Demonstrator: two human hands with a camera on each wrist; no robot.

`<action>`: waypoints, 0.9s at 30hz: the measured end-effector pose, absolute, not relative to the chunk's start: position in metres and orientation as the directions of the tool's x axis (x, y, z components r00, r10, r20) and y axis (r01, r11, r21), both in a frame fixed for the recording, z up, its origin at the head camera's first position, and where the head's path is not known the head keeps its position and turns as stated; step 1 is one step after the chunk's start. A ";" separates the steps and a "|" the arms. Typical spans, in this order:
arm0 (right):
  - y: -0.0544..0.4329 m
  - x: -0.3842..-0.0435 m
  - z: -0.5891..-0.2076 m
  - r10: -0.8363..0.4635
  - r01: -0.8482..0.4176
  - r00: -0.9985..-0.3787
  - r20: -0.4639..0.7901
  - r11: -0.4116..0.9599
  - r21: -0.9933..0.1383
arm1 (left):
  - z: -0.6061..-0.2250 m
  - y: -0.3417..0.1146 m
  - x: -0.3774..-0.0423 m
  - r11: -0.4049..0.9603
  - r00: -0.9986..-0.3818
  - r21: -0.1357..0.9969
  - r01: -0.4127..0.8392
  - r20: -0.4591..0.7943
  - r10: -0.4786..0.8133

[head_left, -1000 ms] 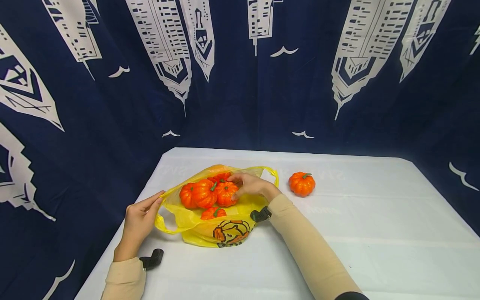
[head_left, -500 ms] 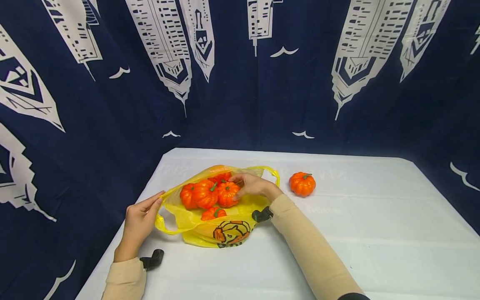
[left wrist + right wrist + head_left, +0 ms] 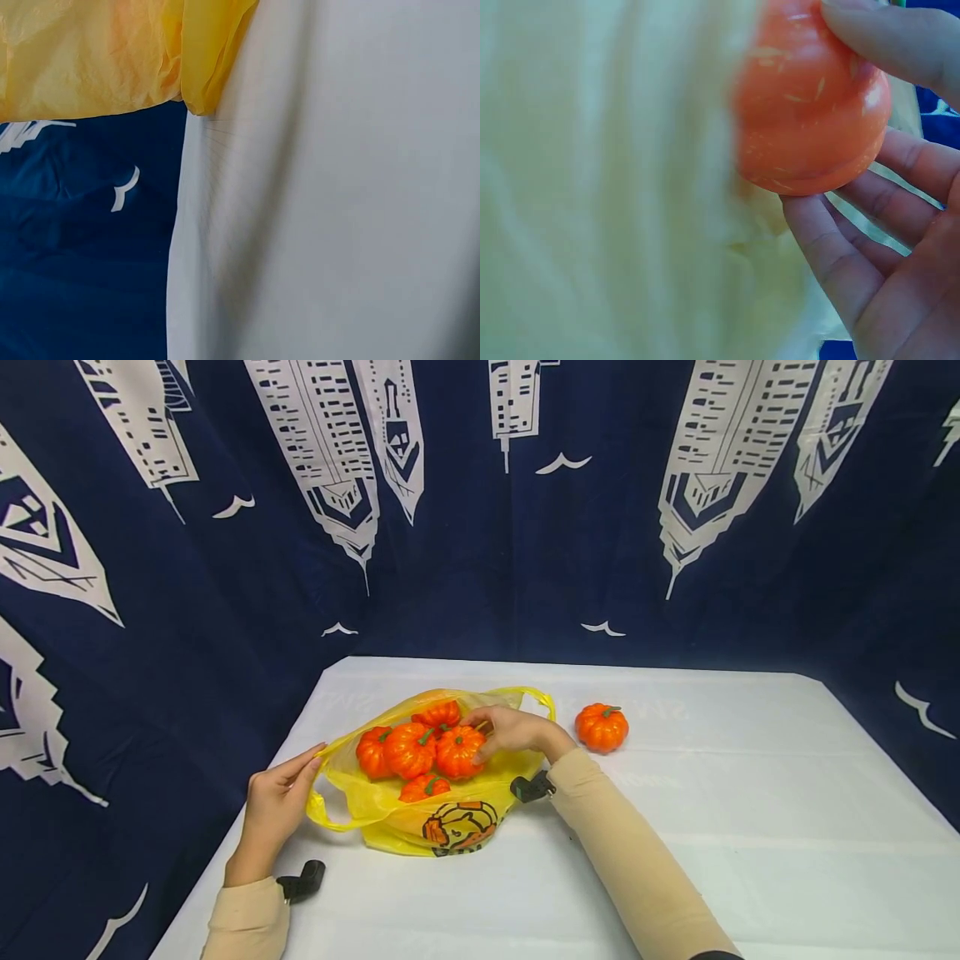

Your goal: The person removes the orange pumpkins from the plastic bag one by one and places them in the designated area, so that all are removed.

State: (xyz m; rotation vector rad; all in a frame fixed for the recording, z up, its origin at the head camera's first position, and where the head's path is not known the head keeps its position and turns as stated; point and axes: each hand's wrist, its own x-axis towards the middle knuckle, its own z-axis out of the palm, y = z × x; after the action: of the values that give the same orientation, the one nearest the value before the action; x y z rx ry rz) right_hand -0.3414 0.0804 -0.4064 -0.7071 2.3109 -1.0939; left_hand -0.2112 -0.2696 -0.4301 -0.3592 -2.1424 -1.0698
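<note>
My left hand [image 3: 273, 802] pinches the left rim of a yellow plastic bag [image 3: 382, 802], which lies with its mouth spread and a cartoon print at the front. Several small orange pumpkins sit inside, among them one in the middle [image 3: 409, 751] and one at the front [image 3: 424, 788]. Reaching into the bag's right side, my right hand [image 3: 513, 731] grips a pumpkin [image 3: 460, 752] between thumb and fingers. The right wrist view shows the thumb on top of this pumpkin [image 3: 817, 112] and fingers beneath it. Only the bag [image 3: 90, 60] shows in the left wrist view, not the hand.
Outside the bag, to its right, one more pumpkin [image 3: 602, 727] stands on the white-covered table [image 3: 750, 793]. A dark blue curtain [image 3: 480, 568] with white building prints hangs behind the table and along its left side.
My right hand has shifted slightly to the right with its pumpkin, so more of the pumpkin at the back of the bag shows. The left hand keeps its grip on the rim.
</note>
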 end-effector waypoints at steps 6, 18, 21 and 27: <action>0.087 -0.337 -0.393 -0.650 -0.289 -0.739 -0.177 0.543 -0.789 | -0.429 -0.268 -0.211 0.609 -0.696 0.582 0.538 0.715 -0.069; 0.105 -0.321 -0.373 -0.667 -0.300 -0.736 -0.113 0.472 -0.829 | -0.431 -0.269 -0.211 0.617 -0.708 0.587 0.524 0.703 -0.067; 0.109 -0.316 -0.372 -0.667 -0.307 -0.740 -0.086 0.449 -0.839 | -0.430 -0.269 -0.211 0.618 -0.701 0.581 0.530 0.710 -0.067; 0.120 -0.306 -0.369 -0.646 -0.310 -0.762 -0.031 0.407 -0.859 | -0.430 -0.270 -0.211 0.625 -0.689 0.570 0.534 0.721 -0.069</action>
State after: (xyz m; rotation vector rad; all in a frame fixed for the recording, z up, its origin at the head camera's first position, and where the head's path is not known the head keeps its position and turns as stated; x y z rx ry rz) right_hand -0.3055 0.1204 -0.3695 -0.8241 2.3097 -1.2959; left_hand -0.2115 -0.2698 -0.4305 -0.3628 -2.1126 -1.0516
